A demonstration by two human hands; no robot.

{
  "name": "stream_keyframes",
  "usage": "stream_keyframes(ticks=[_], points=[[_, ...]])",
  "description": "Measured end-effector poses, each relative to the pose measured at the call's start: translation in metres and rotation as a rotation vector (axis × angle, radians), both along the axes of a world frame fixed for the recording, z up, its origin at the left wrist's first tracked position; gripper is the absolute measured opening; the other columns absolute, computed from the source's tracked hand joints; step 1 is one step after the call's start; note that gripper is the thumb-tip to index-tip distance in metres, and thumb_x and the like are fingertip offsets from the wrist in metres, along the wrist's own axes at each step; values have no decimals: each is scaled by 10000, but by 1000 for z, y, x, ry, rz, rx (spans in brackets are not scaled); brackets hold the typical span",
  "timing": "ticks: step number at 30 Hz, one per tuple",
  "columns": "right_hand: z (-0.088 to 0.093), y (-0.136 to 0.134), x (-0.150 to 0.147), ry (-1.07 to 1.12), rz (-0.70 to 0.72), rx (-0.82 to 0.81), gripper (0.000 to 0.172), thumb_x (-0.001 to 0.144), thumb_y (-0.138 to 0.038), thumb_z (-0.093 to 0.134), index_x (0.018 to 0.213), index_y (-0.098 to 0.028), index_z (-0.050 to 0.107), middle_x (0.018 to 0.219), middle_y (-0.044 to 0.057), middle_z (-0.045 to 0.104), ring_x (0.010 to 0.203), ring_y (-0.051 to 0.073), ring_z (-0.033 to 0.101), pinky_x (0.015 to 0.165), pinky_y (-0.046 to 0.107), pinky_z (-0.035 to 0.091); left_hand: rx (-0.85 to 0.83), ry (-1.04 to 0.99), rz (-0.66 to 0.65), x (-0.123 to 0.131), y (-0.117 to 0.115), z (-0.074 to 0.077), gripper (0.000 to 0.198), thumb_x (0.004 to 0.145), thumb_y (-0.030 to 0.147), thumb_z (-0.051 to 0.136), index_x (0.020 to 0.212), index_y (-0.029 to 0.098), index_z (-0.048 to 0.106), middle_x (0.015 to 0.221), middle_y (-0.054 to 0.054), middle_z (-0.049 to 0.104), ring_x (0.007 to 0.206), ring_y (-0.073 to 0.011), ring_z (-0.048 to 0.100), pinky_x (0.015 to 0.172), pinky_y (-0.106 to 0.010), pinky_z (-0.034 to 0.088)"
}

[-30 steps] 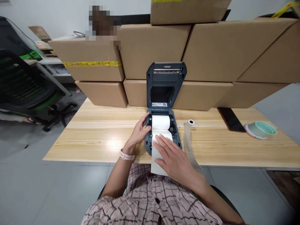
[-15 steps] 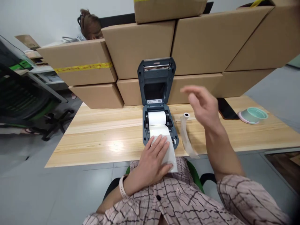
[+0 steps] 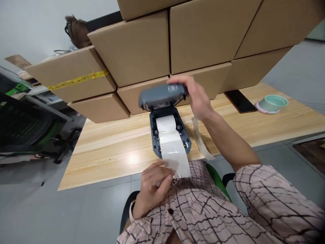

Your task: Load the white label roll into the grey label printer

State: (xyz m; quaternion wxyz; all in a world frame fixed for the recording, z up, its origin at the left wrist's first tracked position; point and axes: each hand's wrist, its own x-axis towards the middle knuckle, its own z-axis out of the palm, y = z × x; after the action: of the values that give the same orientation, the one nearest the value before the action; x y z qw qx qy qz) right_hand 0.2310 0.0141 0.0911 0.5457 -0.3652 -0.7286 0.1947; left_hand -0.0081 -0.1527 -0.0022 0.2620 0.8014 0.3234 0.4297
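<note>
A dark grey label printer (image 3: 186,144) sits on the wooden table with its lid (image 3: 162,95) tilted partway down over the base. My right hand (image 3: 196,96) grips the lid's right side, its fingers over the far edge and partly hidden. Inside the base lies a white label roll (image 3: 166,123). From it a strip of labels (image 3: 175,156) runs out past the printer's front and over the table edge towards my lap. My left hand (image 3: 154,184) is closed at the strip's lower left edge, thumb and fingers pinching it; the fingertips are slightly blurred.
Right of the printer a loose translucent strip (image 3: 201,144) hangs over the table's front edge. A black phone (image 3: 240,101) and a green round container (image 3: 273,103) lie farther right. Stacked cardboard boxes (image 3: 132,51) wall off the back; a person's head (image 3: 77,32) shows behind them.
My right hand has moved left onto the printer lid, which has swung from upright to partway down. My left hand has slid from flat on the strip to its lower left edge.
</note>
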Motion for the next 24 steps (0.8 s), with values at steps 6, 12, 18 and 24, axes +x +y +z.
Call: stream_keyframes(ticks=[6,12,18,24], points=[[-79,-106,-3,-265,-29,173,395,1103,-334,321,1323,-262,641,1359,53,703,1387,230,572,1192,541,429,36,-442,538,13,28,-2,448,965,392,651,1404,332,587,1572,-31,504,1528,-283,392,1286,-512,293],[-120,-123,-16,-201,-161,281,433,1044,-198,377,1424,-225,583,1365,89,684,1417,248,533,1183,513,437,-544,-519,366,31,53,-23,776,937,557,648,1607,329,329,1722,-73,288,1597,-335,260,1311,-500,243],[-132,-127,-22,-116,-216,269,437,1029,-203,354,1358,-265,634,1287,50,724,1319,260,606,1140,527,481,-578,-577,374,35,43,-26,874,914,519,693,1632,293,249,1627,-141,445,1497,-332,439,1235,-513,366],[-137,-125,-24,-70,-237,262,427,1022,-203,345,1288,-288,668,1202,24,759,1245,254,651,1090,506,509,-492,-570,412,38,46,-29,806,924,501,684,1605,298,305,1569,-130,504,1428,-308,513,1155,-456,452]])
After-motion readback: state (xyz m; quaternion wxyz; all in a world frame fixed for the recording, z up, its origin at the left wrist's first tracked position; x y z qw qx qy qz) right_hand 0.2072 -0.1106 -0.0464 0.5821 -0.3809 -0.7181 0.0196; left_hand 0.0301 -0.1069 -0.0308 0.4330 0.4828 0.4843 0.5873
